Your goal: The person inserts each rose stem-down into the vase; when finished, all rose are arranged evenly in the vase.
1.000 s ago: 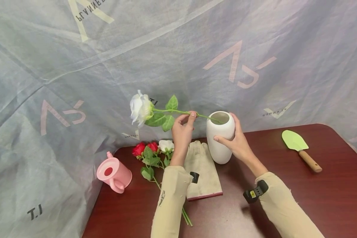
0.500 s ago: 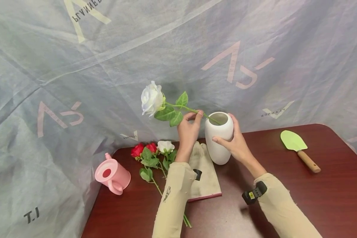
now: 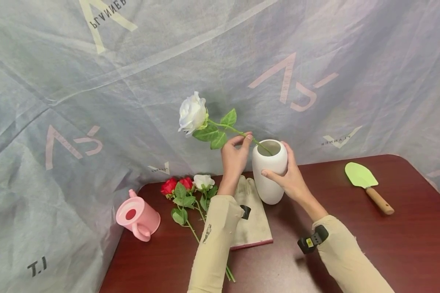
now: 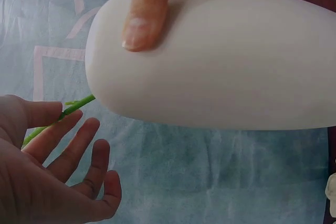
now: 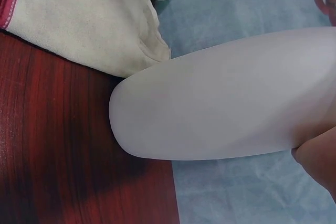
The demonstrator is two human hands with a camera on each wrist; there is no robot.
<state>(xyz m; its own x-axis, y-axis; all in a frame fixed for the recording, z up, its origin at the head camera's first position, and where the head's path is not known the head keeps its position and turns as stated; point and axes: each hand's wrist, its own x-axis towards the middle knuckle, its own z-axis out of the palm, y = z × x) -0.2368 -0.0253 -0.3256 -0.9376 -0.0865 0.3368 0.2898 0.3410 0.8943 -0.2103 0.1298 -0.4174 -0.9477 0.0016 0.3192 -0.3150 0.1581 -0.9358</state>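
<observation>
A white rose (image 3: 192, 113) with green leaves slants up to the left, its stem pinched between thumb and forefinger of my left hand (image 3: 235, 156). The stem's lower end passes into the mouth of a white vase (image 3: 269, 179). My right hand (image 3: 292, 177) grips that vase, thumb on the near side and fingers round the right. In the left wrist view, the left hand (image 4: 63, 161) pinches the green stem (image 4: 79, 104) while its other fingers spread loosely. The vase (image 5: 220, 98) fills much of the right wrist view, its base by the table.
A cream work glove (image 3: 254, 232) lies left of the vase. Further left lie two red roses (image 3: 169, 185) and another white rose (image 3: 204, 181). A pink watering can (image 3: 143, 215) stands at the left edge; a green trowel (image 3: 362, 175) lies right. Grey cloth (image 3: 205, 53) hangs behind.
My left hand has moved right and slightly up toward the vase. The rose has come with it, its bloom higher and its stem steeper in the vase mouth. The right hand stays on the vase.
</observation>
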